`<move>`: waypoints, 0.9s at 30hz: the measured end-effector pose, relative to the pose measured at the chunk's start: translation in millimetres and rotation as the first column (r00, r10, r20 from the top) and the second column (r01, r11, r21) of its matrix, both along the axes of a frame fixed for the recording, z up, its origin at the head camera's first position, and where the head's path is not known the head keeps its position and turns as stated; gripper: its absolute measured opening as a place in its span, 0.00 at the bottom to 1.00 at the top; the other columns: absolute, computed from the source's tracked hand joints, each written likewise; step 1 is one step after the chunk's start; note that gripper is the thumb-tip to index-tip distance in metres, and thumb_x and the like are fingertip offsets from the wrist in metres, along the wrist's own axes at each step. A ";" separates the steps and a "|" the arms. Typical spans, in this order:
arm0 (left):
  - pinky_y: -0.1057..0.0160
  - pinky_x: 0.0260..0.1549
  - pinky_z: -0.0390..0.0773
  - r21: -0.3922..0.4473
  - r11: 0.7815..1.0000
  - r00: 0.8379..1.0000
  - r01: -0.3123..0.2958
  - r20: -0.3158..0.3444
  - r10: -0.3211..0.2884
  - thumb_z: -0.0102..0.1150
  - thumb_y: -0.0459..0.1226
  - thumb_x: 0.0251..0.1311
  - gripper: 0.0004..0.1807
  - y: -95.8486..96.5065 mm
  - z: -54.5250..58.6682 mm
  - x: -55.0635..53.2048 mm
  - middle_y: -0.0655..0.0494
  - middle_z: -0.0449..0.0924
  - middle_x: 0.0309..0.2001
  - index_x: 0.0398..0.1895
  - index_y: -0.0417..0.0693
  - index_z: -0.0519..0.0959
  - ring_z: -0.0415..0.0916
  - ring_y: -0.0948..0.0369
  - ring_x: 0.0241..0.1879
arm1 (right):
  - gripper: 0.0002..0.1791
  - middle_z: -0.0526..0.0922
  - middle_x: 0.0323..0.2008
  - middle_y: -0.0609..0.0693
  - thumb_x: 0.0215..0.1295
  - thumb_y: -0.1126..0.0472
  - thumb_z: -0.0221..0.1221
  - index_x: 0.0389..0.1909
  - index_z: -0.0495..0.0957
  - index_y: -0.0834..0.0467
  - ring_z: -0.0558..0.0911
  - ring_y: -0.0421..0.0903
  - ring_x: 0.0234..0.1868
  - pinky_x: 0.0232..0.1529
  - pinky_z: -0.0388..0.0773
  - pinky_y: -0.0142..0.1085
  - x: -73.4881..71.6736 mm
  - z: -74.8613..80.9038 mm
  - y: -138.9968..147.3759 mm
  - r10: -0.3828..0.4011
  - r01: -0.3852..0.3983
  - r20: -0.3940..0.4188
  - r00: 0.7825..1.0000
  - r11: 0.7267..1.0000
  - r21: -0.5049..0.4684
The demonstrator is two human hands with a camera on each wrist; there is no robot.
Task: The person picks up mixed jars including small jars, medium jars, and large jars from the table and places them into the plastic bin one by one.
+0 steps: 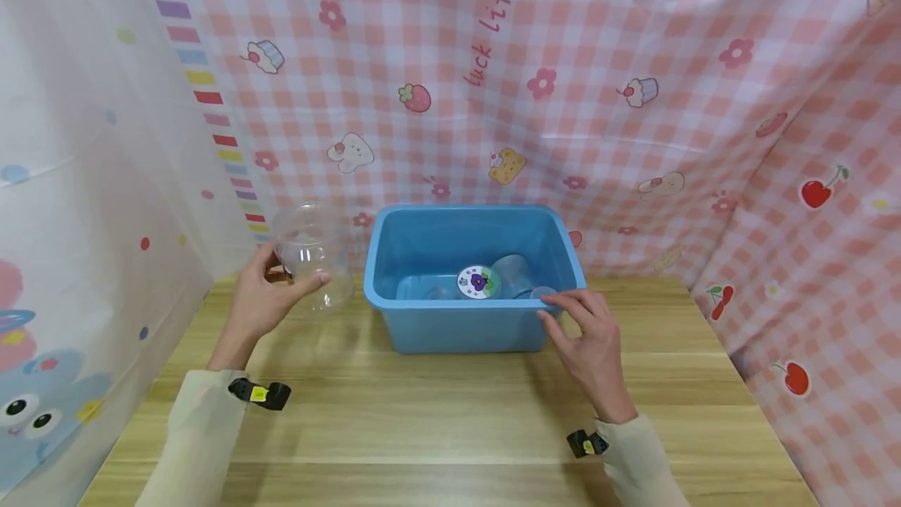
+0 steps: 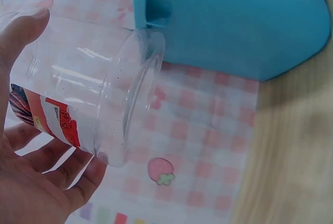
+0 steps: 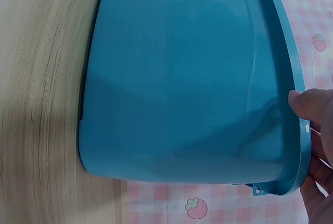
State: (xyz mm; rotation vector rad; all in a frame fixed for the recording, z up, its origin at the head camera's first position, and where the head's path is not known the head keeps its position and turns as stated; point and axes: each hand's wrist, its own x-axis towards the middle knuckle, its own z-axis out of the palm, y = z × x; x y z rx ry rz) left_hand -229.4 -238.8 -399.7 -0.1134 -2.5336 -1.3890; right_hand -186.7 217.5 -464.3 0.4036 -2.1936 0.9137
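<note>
My left hand (image 1: 262, 300) grips a clear plastic jar (image 1: 325, 253) to the left of the blue bin (image 1: 464, 329), thumb on one side and fingers round the other. A torn red and white label (image 2: 54, 115) clings to the jar's side in the left wrist view, and no contents show through its wall. At the bin's front right corner, my right hand (image 1: 590, 335) pinches the rim, with the thumb (image 3: 307, 104) on the outer side and the fingers over the edge. Inside the bin lie a round white piece with a purple flower print (image 1: 479, 282) and a clear container (image 1: 514, 274).
The bin stands on a wood-grain table (image 1: 450, 413) near its back edge. Behind hangs a pink checked cloth (image 1: 450, 45), and pale printed cloths close off the left and right sides. A small clear round piece (image 1: 542, 293) shows near the bin's right corner.
</note>
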 end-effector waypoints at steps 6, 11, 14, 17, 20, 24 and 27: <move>0.71 0.38 0.77 -0.032 0.999 0.998 0.016 -0.053 -0.018 0.77 0.51 0.54 0.39 6.0 17.7 -2.3 0.52 0.78 0.53 0.68 0.58 0.71 0.75 0.57 0.45 | 0.15 0.85 0.44 0.51 0.58 0.62 0.75 0.46 0.89 0.55 0.78 0.48 0.48 0.50 0.73 0.33 0.9 0.6 -1.0 -0.006 0.006 0.009 1.000 1.000 0.001; 0.69 0.36 0.77 -0.057 0.998 0.998 0.024 -0.059 -0.027 0.78 0.54 0.52 0.38 11.8 31.7 -2.6 0.54 0.78 0.50 0.65 0.58 0.73 0.75 0.56 0.44 | 0.14 0.85 0.44 0.51 0.59 0.61 0.74 0.47 0.89 0.54 0.78 0.48 0.48 0.50 0.72 0.32 1.0 1.1 -0.9 -0.007 0.007 0.026 1.000 1.000 -0.002; 0.66 0.36 0.78 -0.075 0.997 0.998 0.028 -0.046 -0.032 0.77 0.57 0.51 0.38 16.7 39.1 -3.1 0.55 0.77 0.48 0.64 0.59 0.73 0.75 0.55 0.44 | 0.14 0.85 0.44 0.51 0.59 0.61 0.74 0.47 0.89 0.54 0.78 0.47 0.48 0.49 0.72 0.32 0.5 0.3 -0.4 -0.007 0.007 0.037 0.999 1.000 -0.003; 0.64 0.35 0.79 -0.081 0.996 0.999 0.031 -0.031 -0.033 0.77 0.59 0.50 0.38 21.8 44.8 -5.9 0.55 0.76 0.47 0.62 0.61 0.73 0.75 0.54 0.43 | 0.15 0.85 0.44 0.51 0.59 0.61 0.74 0.47 0.89 0.54 0.78 0.48 0.48 0.49 0.72 0.32 0.3 -0.3 -0.5 -0.005 0.005 0.027 1.000 1.000 -0.004; 0.64 0.36 0.79 -0.079 0.996 0.999 0.043 -0.031 -0.045 0.77 0.60 0.49 0.39 26.6 49.9 -9.3 0.54 0.77 0.47 0.63 0.60 0.72 0.76 0.54 0.43 | 0.15 0.85 0.44 0.51 0.58 0.61 0.75 0.47 0.89 0.54 0.78 0.48 0.47 0.49 0.72 0.31 0.5 -0.3 -1.1 -0.003 0.003 0.016 1.000 1.000 -0.004; 0.62 0.38 0.78 -0.073 0.995 0.997 0.067 -0.027 -0.069 0.77 0.59 0.50 0.45 34.6 57.7 -13.3 0.51 0.77 0.50 0.70 0.57 0.68 0.73 0.53 0.44 | 0.15 0.85 0.43 0.51 0.57 0.62 0.75 0.47 0.89 0.54 0.78 0.48 0.47 0.49 0.72 0.32 0.3 -0.5 -1.3 -0.003 0.003 0.006 1.000 1.000 -0.002; 0.61 0.37 0.77 -0.072 0.994 0.996 0.081 -0.034 -0.083 0.77 0.60 0.50 0.47 41.1 61.9 -18.4 0.50 0.76 0.48 0.71 0.57 0.67 0.72 0.52 0.42 | 0.15 0.85 0.43 0.51 0.57 0.63 0.75 0.46 0.89 0.55 0.78 0.49 0.47 0.50 0.72 0.32 -0.1 -0.5 -0.7 0.000 0.000 -0.002 1.000 1.000 -0.003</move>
